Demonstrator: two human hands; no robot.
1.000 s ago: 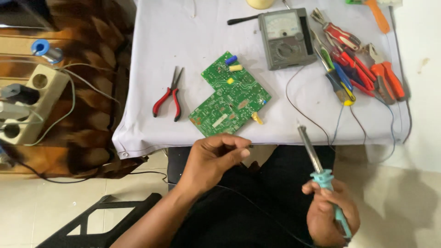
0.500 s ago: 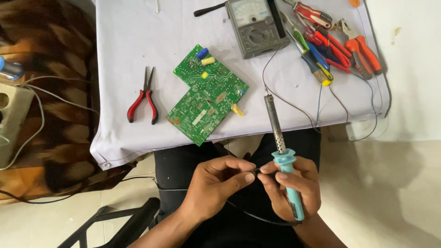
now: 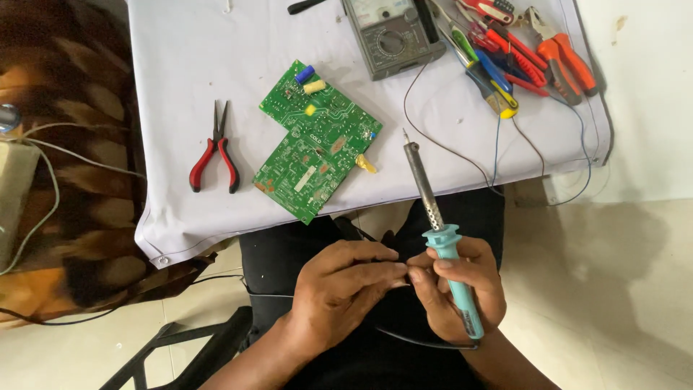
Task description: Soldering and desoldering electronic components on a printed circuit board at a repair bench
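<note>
Teal iron: soldering iron (image 3: 442, 238) gripped in my right hand (image 3: 458, 289) over my lap, tip angled up toward the table edge
Left hand: my left hand (image 3: 343, 289) has fingers pinched together, meeting the right fingertips
Green board: circuit board (image 3: 317, 141) on the white cloth (image 3: 180, 65)
Pliers: red-handled pliers (image 3: 215, 148) left of the board

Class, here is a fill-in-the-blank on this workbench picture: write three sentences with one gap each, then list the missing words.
1. The right hand holds a soldering iron by its ____ handle.
2. The pliers left of the green circuit board have ____ grips.
3. The left hand meets the right hand's fingertips above the person's ____.

Missing words: teal; red; lap
</note>
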